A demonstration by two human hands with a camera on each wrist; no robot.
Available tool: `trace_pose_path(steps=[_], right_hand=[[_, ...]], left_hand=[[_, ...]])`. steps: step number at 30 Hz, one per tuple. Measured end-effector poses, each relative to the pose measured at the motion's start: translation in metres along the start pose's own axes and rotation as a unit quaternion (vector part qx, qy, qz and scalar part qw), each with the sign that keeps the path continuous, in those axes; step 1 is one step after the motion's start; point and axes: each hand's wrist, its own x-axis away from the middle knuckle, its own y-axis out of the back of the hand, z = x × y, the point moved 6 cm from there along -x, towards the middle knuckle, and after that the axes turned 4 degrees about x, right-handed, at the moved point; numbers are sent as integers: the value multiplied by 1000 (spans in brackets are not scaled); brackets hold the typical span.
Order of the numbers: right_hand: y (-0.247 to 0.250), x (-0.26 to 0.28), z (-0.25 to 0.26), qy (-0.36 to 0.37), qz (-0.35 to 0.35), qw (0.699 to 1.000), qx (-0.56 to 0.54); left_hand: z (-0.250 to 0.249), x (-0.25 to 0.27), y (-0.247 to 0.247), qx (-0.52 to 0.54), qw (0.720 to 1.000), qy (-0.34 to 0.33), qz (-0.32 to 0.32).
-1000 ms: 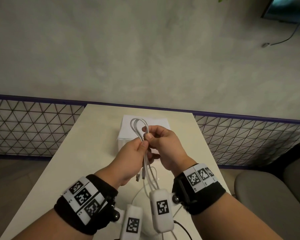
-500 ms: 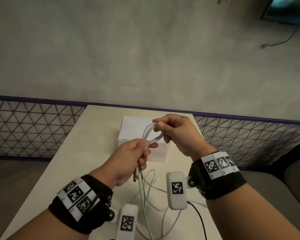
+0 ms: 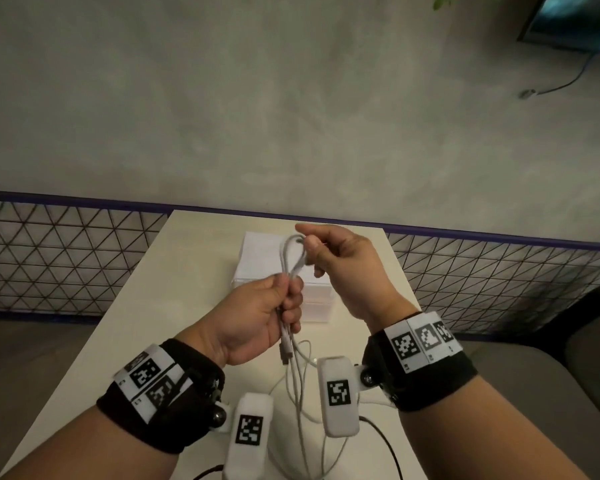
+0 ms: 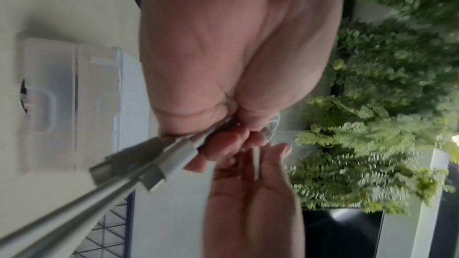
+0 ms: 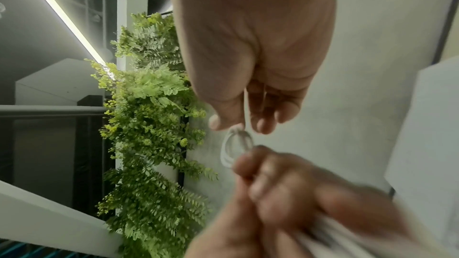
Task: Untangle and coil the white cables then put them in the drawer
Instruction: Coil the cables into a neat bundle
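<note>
My left hand [image 3: 284,292] grips a bundle of white cables [image 3: 291,261] above the table, with loops standing up from the fist and plug ends [image 3: 286,351] hanging below it. In the left wrist view the plug ends [image 4: 161,164] stick out of the fist toward the camera. My right hand [image 3: 309,242] pinches the top of the cable loop between thumb and forefinger, just above the left hand. From the right wrist the loop [image 5: 236,148] shows between both hands. More loose cable [image 3: 305,410] trails down onto the table. The small white drawer unit [image 3: 260,258] stands behind the hands.
The pale table [image 3: 194,271] runs to a grey wall. Wire mesh fencing [image 3: 49,258] with a purple rail flanks the table on both sides. A grey seat [image 3: 551,393] is at the right. A black lead [image 3: 385,441] lies near the front edge.
My right hand rose from the left hand's fingers and moved right and farther back, drawing the cable loop up. The left hand kept its grip and shifted slightly.
</note>
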Motion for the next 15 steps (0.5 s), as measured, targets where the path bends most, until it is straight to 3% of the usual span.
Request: trace_pose_path(steps=[3, 7, 12, 15], right_hand=[[-21, 17, -29, -72, 76, 993, -54], [-47, 45, -51, -98, 220, 968, 67], [-26, 42, -47, -98, 182, 975, 85], [-16, 35, -47, -61, 138, 966, 210]], left_hand=[[-19, -5, 7, 86, 994, -63, -23], [-32, -6, 21, 94, 987, -113, -66], [-31, -9, 29, 138, 977, -131, -94], [-31, -11, 32, 146, 974, -136, -105]])
